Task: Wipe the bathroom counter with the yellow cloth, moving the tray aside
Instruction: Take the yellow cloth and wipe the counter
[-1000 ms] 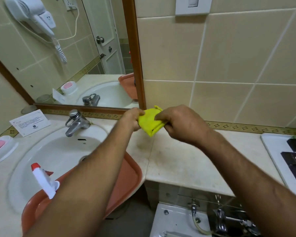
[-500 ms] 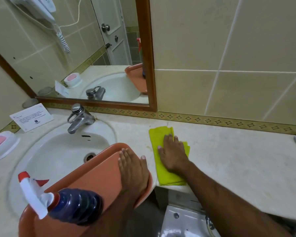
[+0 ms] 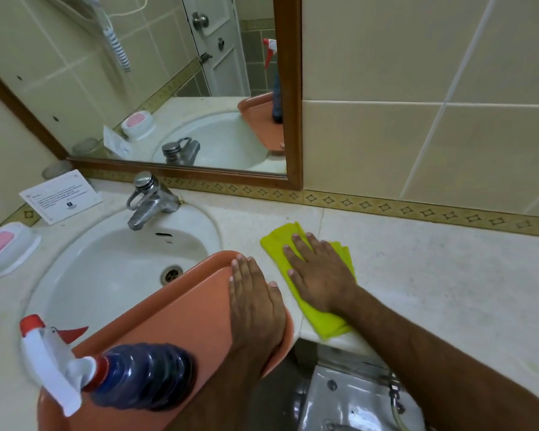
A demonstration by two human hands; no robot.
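Note:
The yellow cloth [image 3: 324, 326] lies flat on the beige counter [image 3: 433, 275] just right of the sink. My right hand [image 3: 319, 272] presses on the cloth with fingers spread and flat. An orange tray [image 3: 181, 312] rests over the front of the sink [image 3: 106, 265], overhanging the counter edge. My left hand [image 3: 254, 301] lies palm down on the tray's right end, fingers together. A spray bottle [image 3: 131, 374] with dark blue liquid and a white and red trigger stands on the tray's near end.
A chrome tap [image 3: 150, 200] stands behind the sink. A pink soap in a white dish [image 3: 3, 247] and a printed card [image 3: 61, 195] sit at the left. A wood-framed mirror [image 3: 290, 88] and tiled wall rise behind. Below the counter edge are a white fixture and hose [image 3: 355, 396].
One second ago both hands held the cloth up in the air. Now the cloth is flat on the counter under my right hand, and my left hand rests on the tray.

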